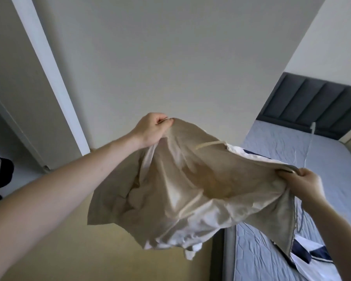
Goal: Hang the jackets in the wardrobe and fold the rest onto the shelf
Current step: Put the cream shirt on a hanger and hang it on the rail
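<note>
While left hand [153, 128] and right hand [304, 182] each pinch an edge of the beige garment [180, 191], it sags between: light, limp, slippery; regrip at corners.

Garment [182, 189] held up betw. left hand [152, 128] & right hand [304, 185], left of bed [312, 159]; headboard [316, 102] at bed's far end.

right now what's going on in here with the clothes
A person holds a beige garment spread out in the air, the left hand pinching one upper edge and the right hand gripping the other. It hangs beside a bed where a white and navy garment lies. Nothing is folded or hung yet.
</note>
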### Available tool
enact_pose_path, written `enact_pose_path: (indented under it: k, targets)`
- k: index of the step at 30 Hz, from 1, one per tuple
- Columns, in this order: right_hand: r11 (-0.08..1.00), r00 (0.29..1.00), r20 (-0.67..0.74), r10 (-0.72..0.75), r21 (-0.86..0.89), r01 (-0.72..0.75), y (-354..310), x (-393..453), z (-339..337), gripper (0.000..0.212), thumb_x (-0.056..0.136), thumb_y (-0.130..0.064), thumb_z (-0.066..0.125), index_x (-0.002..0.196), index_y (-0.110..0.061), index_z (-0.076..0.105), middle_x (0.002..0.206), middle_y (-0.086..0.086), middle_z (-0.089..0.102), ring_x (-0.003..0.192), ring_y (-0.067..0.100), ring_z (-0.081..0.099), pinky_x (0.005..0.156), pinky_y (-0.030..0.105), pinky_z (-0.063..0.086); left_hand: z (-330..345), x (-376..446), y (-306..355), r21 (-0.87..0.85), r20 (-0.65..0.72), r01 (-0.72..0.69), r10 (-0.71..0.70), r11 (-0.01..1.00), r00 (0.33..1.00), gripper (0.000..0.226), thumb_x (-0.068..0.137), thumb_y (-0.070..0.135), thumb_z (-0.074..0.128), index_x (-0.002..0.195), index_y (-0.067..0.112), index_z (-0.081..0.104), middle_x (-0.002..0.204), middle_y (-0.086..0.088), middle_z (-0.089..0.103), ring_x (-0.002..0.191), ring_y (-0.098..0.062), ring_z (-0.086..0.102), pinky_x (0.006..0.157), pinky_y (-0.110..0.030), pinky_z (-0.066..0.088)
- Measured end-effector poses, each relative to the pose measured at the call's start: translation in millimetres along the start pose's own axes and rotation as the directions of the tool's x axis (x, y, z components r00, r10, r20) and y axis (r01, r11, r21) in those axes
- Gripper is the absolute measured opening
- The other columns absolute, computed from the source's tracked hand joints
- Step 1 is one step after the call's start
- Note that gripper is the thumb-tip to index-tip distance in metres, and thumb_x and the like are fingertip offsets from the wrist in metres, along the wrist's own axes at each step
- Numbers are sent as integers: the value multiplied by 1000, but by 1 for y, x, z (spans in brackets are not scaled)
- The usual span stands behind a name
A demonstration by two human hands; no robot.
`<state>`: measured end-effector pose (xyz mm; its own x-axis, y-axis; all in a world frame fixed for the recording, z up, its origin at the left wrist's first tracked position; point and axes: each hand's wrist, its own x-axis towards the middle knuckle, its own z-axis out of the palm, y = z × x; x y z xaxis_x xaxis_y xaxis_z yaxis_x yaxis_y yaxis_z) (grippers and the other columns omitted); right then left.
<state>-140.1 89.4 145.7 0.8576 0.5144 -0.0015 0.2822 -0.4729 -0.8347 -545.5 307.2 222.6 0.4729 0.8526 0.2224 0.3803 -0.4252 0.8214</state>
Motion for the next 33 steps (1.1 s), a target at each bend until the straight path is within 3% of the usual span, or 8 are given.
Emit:
enact_pose_path:
  k: [7,10,14,18,20,24,28,33]
  targets:
    - [976,980,175,-98,-175,129,-23,-54,38,44,64,-35,93,85,-19,59,82,3,69,71,24,64,58,34,45,-14,1,36,38,54,-121,119,992,991,48,104,24,56,64,19,30,60,8,23,53,-7,22,53,-29,20]
    - [963,929,276,-246,-36,266,-55,-91,57,51,66,-43,94,103,-33,60,109,-16,64,89,4,63,65,30,46,-11,1,54,-4,91,-151,150,989,984,49,105,24,57,64,19,30,60,9,23,53,-6,22,52,-25,21]
    - [900,819,374,-434,227,373,-115,-129,74,60,64,-49,96,99,-28,52,123,-30,64,69,6,67,59,25,55,6,0,71,-12,266,-203,198,979,943,48,104,28,59,63,19,36,58,7,27,52,-8,26,53,-27,26]
    - [874,774,412,-480,300,382,-149,-139,93,58,72,-29,94,77,-18,38,64,-22,51,55,0,40,56,18,35,23,-3,75,-65,356,-254,260,965,898,47,104,32,58,63,18,38,59,4,28,55,-11,28,53,-25,26]
    - [880,790,420,-448,364,306,-151,-138,100,55,78,-13,88,73,-20,34,61,-14,35,54,5,32,54,20,30,23,-3,64,-101,328,-249,269,963,906,49,104,32,59,63,16,37,60,4,28,56,-12,28,54,-26,27]
    - [830,761,487,-428,545,118,-154,-138,101,56,79,-2,78,67,-29,31,63,-9,33,57,10,30,47,19,31,21,-19,9,-72,274,-143,158,987,949,43,96,37,72,72,5,54,63,8,43,61,-8,40,58,-26,34]
    - [835,702,509,-498,501,230,-154,-150,112,47,71,-13,73,65,-31,31,66,-5,31,60,14,29,49,26,28,50,-69,-71,121,463,-29,-31,992,886,11,83,19,80,82,24,71,71,18,64,63,3,53,64,-23,45]
    - [837,704,533,-469,523,162,-146,-153,113,46,72,-13,72,65,-31,31,64,-5,30,59,14,27,50,27,26,109,-131,-137,156,435,275,-316,949,843,29,76,40,80,97,44,61,96,25,62,84,12,60,70,-8,45]
